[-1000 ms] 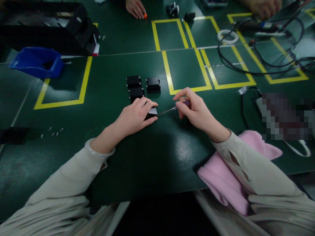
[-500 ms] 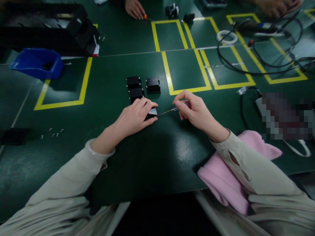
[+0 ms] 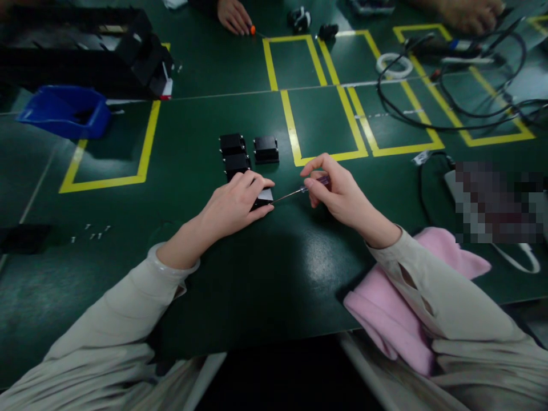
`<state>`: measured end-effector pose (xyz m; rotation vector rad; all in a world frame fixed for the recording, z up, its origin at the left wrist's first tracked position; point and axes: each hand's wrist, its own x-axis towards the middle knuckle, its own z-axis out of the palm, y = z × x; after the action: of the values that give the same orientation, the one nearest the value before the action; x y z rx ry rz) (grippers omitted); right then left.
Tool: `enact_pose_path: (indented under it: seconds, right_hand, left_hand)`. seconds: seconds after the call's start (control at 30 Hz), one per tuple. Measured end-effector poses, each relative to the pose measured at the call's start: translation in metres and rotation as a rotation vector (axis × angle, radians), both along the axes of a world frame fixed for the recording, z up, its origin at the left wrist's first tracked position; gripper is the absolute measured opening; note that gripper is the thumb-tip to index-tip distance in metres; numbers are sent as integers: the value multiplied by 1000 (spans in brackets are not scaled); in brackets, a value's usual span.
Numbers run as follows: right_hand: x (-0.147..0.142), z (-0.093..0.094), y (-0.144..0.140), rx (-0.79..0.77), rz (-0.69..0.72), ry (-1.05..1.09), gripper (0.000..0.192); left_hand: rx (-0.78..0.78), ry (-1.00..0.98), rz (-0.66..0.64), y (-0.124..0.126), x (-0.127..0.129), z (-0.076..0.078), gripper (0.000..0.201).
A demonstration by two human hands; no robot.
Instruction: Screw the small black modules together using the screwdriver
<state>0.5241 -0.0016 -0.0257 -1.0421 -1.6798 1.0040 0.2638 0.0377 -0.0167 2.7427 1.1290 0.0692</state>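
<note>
My left hand is closed around a small black block with a pale top face, holding it down on the green table. Part of the block is hidden under the fingers. In my right hand is a screwdriver, its handle pinched between thumb and fingers. The thin shaft points left, and its tip meets the block's right end. Just beyond my left hand lie two similar black blocks in a column, with small bright screws at their ends. Another black block sits to their right.
Loose screws lie at left, near a dark flat piece. A blue bin stands before black racks. Pink cloth lies under my right forearm. Black cables cross the right side. Another person's hand is across the table.
My right hand and the screwdriver have shifted very slightly, with the fingers turning the handle a little. At the far right, another person's hand has moved left. My left hand stays put.
</note>
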Motion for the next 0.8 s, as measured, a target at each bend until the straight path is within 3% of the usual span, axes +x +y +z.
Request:
enact_pose_path:
  seconds: [0.17,0.4,0.67,0.8]
  right_hand:
    - [0,1,0,-55,8,-20,24]
    - [0,-1,-1,17,-41,-23,14]
    - [-2,2,-1,-54,-65,-34,34]
    - [-2,1,-1,-46,-51,-11,28]
  left_hand:
    - [-3,4,-4,0,0,1,46]
    - [5,4,3,-1,1,2,45]
    - [7,-8,-15,0,-1,-1,46]
    - [4,-7,-10,0,0,-1,46]
